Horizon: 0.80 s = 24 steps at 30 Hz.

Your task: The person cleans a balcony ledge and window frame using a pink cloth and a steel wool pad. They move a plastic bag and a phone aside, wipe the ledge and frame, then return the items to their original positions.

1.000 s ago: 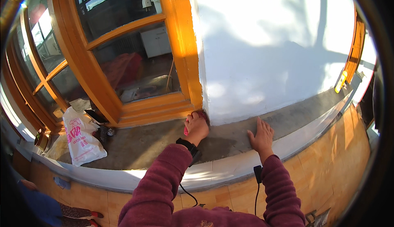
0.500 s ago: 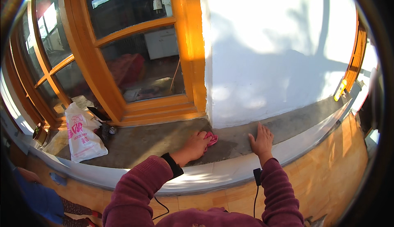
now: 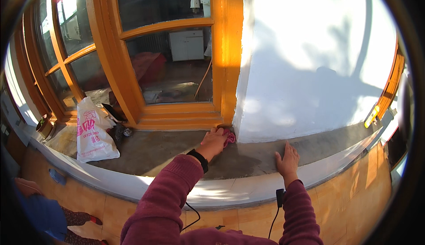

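My left hand (image 3: 212, 143) is closed on a crumpled pink cloth (image 3: 229, 137) and presses it against the grey ledge (image 3: 150, 154), beside the corner where the orange window frame (image 3: 229, 68) meets the white wall (image 3: 301, 85). A black band circles that wrist. My right hand (image 3: 288, 161) lies open on the ledge farther right, fingers stretched toward the wall, holding nothing. Part of the cloth is hidden under the left fingers.
On the ledge's left part stands a white plastic bag (image 3: 94, 134) with pink print, dark objects beside it. A potted plant (image 3: 44, 126) is farther left, a yellow object (image 3: 372, 117) at the far right. Another person (image 3: 42, 214) stands at the lower left.
My left hand has pushed the cloth farther back along the ledge, up to the base of the window frame and wall corner. My right hand remains flat on the ledge. The view has shifted left.
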{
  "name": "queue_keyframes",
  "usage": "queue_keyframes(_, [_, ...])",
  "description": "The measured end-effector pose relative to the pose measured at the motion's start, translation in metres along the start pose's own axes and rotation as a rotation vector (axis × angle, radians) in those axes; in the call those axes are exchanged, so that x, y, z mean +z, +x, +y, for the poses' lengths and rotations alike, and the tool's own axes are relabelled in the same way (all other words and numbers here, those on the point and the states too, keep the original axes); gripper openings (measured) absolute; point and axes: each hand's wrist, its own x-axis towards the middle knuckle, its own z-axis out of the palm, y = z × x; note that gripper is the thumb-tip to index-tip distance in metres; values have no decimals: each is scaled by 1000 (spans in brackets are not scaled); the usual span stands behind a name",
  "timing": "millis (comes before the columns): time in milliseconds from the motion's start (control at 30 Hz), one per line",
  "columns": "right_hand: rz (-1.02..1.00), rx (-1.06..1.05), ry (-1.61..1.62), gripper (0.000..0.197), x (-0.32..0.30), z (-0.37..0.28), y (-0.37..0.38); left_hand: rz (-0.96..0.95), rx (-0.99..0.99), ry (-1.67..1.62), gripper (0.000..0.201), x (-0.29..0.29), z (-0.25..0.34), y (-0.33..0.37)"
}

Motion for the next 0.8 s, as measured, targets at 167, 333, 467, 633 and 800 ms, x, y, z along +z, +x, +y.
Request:
queue_keyframes(167, [19, 2, 1, 73, 6, 5, -1, 82, -167, 139, 35, -18, -99, -68])
queue_keyframes(333, [28, -14, 13, 73, 6, 4, -2, -106, -560, 97, 39, -56, -172, -114])
queue_keyframes(467, [26, -19, -9, 73, 3, 2, -2, -103, -664, 148, 44, -52, -151, -103])
queue_keyframes(633, [5, 3, -23, 72, 3, 1, -1, -154, -489, 86, 48, -27, -64, -59])
queue_keyframes(800, [-3, 5, -11, 70, 4, 3, 1, 126, -38, 87, 26, -6, 66, -62])
